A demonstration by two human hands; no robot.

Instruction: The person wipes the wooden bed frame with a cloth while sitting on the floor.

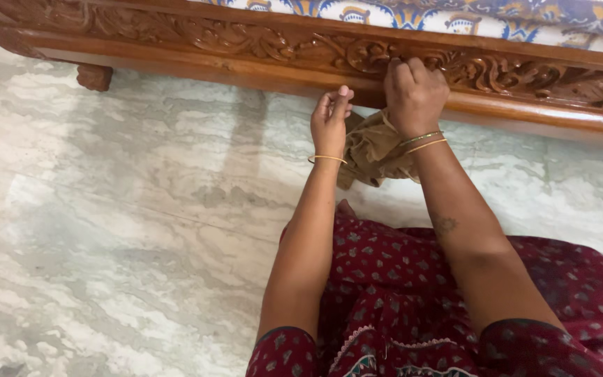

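A carved dark wooden bed frame [246,42] runs across the top of the head view. My right hand [414,94] presses a brown cloth [375,153] against the carved rail, fingers curled on it. The cloth hangs down under my wrist. My left hand [331,122] is just left of it, fingers bunched and lightly touching the lower edge of the rail and the cloth's side. Thin bangles circle both wrists.
A patterned blue, white and yellow mattress cover [455,17] lies on the frame. A carved wooden foot [94,77] stands at the left. Grey-white marble floor [106,209] spreads below. My lap in a maroon printed dress [413,293] fills the lower right.
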